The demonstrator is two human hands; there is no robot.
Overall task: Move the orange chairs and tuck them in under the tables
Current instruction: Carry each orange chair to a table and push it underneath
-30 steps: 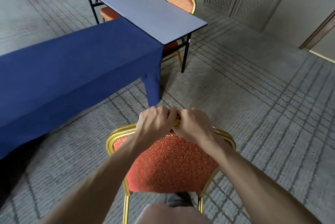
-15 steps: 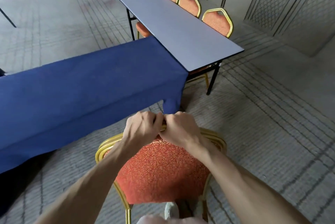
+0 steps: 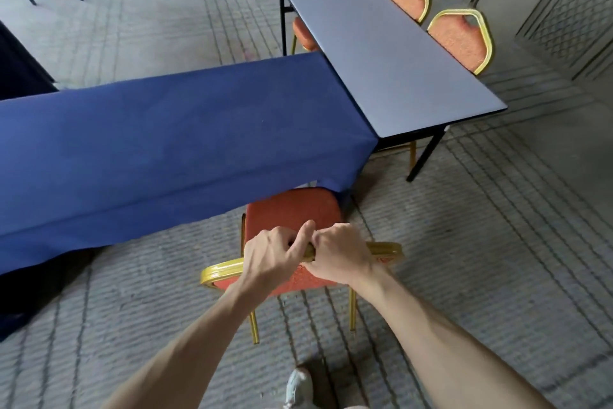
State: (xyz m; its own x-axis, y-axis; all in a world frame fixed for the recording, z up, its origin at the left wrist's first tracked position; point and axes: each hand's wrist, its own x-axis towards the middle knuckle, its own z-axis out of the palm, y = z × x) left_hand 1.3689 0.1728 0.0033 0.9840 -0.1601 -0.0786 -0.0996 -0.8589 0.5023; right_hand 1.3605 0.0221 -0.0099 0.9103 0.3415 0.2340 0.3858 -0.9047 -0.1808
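Both the left hand (image 3: 270,259) and right hand (image 3: 341,254) grasp the gold top rail of the orange chair (image 3: 293,213) at lower centre, its seat front under the blue tablecloth (image 3: 166,143).

The near chair (image 3: 292,213) is upholstered in orange cloth with a fine woven pattern, and its frame (image 3: 225,271) is made of glossy gold-coloured metal. The same cloth and shiny metal are seen on the chairs (image 3: 459,42) along the far edge of the grey table (image 3: 381,44), whose top is smooth with a dull sheen and whose legs (image 3: 426,156) are matt black metal. A matt blue cloth (image 3: 166,136) is draped over the other table. The floor is laid with rough, ribbed grey carpet (image 3: 497,259).
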